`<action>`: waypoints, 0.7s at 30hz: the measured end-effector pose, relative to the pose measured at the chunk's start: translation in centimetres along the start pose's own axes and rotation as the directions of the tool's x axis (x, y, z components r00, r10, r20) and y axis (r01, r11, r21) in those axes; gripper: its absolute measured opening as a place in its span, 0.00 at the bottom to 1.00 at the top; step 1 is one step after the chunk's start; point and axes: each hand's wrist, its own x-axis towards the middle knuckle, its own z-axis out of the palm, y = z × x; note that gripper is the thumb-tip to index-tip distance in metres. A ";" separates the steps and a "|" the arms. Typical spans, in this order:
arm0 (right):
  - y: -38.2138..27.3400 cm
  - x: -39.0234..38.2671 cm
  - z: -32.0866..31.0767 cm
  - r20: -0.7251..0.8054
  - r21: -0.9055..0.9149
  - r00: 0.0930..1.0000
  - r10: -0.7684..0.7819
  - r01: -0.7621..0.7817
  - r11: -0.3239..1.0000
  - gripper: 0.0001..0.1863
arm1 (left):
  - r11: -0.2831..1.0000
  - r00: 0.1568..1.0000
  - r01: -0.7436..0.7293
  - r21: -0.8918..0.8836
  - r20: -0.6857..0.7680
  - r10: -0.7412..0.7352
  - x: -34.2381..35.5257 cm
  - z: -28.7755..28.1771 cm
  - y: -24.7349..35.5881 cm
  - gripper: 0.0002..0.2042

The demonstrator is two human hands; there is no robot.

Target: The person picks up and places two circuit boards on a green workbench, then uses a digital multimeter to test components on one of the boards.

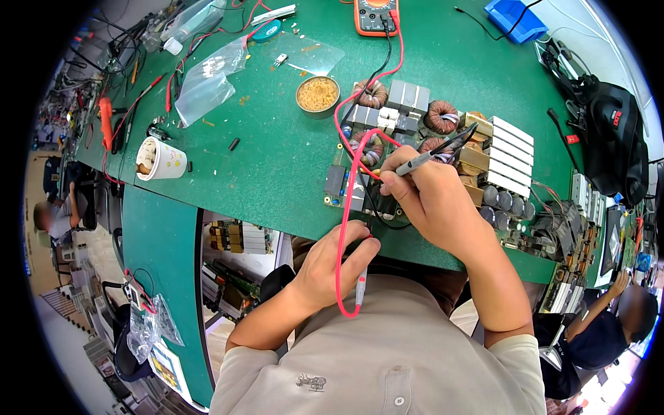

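Observation:
My left hand is closed around a red-lead test probe, close to the near edge of a large circuit board. Over the board's near side, my right hand pinches a grey, black-lead test probe. Fingers hide both probe tips, so contact with the board cannot be made out. The board carries copper-wound toroid coils, a finned silver heatsink and several capacitors. A looped red lead passes in front of my left hand.
An orange multimeter lies at the far edge with leads plugged in. Left of the board are a round tin, a paper cup and plastic bags. A black bag stands right. Two people appear at the sides.

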 end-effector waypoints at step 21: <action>-1.4 0.7 -0.5 0.047 -0.137 0.998 0.036 -0.029 0.990 0.09 | 0.981 0.975 0.187 -0.060 0.135 -0.177 4.0 -2.3 0.5 0.15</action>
